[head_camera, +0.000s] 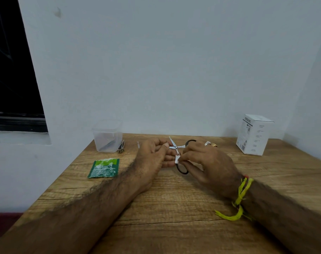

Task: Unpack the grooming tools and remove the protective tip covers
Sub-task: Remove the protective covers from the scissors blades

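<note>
The wooden worktop [174,208] fills the lower half of the view and meets a pale wall at its far edge; a white carton [254,137] stands upright near the far right corner; a clear plastic container [107,137] with its lid on sits near the far left edge, something dark and slim leaning inside it; both forearms reach in from the near edge and meet over the middle of the worktop; the left hand [152,158] has its fingers curled, the thumb and forefinger pinching a silver blade of the small scissors [176,147] close to the pivot; the right hand [207,164], with rings on two fingers and a yellow thread [238,200] tied at the wrist, pinches a small white tip cover [177,159] at the end of the scissors' other blade; the scissors are held open just above the worktop between the two hands, their black loops on the right-hand side; a green sachet [104,168] lies flat to the left of the left forearm; a metal nail clipper [121,147] rests just beside the container; a thin pale piece [138,144] lies behind the left hand, too small to tell what it is.
</note>
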`<state>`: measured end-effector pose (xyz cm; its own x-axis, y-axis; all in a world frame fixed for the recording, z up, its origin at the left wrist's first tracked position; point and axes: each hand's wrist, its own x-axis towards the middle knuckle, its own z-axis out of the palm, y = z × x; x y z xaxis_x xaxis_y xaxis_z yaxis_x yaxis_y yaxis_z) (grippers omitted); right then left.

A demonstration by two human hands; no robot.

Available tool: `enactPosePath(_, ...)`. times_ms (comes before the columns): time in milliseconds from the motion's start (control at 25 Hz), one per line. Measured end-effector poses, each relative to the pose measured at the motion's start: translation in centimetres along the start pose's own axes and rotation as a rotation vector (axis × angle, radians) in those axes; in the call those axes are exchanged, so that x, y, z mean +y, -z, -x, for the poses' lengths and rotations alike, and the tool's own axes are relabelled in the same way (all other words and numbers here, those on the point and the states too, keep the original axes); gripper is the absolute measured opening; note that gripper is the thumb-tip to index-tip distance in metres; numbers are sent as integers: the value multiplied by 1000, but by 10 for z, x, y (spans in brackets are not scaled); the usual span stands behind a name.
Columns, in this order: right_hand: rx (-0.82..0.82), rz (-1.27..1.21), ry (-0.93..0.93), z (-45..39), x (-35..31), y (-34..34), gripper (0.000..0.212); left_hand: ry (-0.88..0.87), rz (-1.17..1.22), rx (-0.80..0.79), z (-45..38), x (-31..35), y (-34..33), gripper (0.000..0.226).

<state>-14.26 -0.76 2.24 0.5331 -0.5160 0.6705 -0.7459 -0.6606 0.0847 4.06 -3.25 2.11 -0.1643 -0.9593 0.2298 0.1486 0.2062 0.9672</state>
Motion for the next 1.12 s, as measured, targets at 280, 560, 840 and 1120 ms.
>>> enactPosePath(280, -70, 7, 67, -1, -5, 4, 17, -4, 8, 12, 0, 0, 1, 19)
enactPosePath(560, -41, -53, 57, -1, -8, 4, 10, 5, 7, 44, -2, -2, 4, 18)
enactPosePath(840, -148, -72, 56, 2, -1, 10, 10, 22, -9, 113, -5, -2, 7, 16)
enactPosePath(1120, -197, 14, 134, 0, 5, 15, 9, 38, -45, 79, -7, -4, 7, 15)
